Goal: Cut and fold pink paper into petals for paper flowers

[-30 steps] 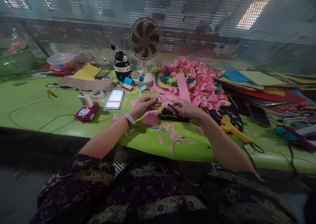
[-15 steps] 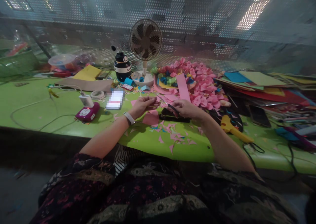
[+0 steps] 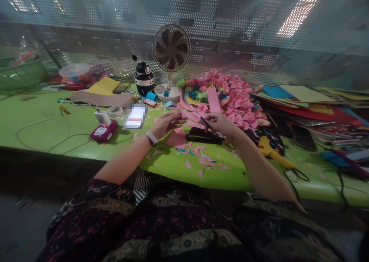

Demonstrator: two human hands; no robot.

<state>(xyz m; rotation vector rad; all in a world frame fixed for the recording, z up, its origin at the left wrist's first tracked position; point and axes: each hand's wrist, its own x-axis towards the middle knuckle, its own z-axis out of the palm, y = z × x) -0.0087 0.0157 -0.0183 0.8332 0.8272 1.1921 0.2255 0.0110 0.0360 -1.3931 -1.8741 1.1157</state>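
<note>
Across the green table (image 3: 115, 146), a heap of pink paper pieces (image 3: 239, 96) sits beyond the hands, beside the fan (image 3: 172, 48). A black stapler (image 3: 201, 137) lies near the right hand (image 3: 219, 124), which grips scissors (image 3: 205, 121) above the table. Their blades point farther from the left hand (image 3: 167, 123) than before; its fingers bend loosely, contents unclear. The scissors look slim and dark-handled.

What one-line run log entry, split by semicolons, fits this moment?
left hand: grip unclear; right hand: holding scissors; nearby: black stapler; behind: pink paper pile; nearer: pink scraps
</note>
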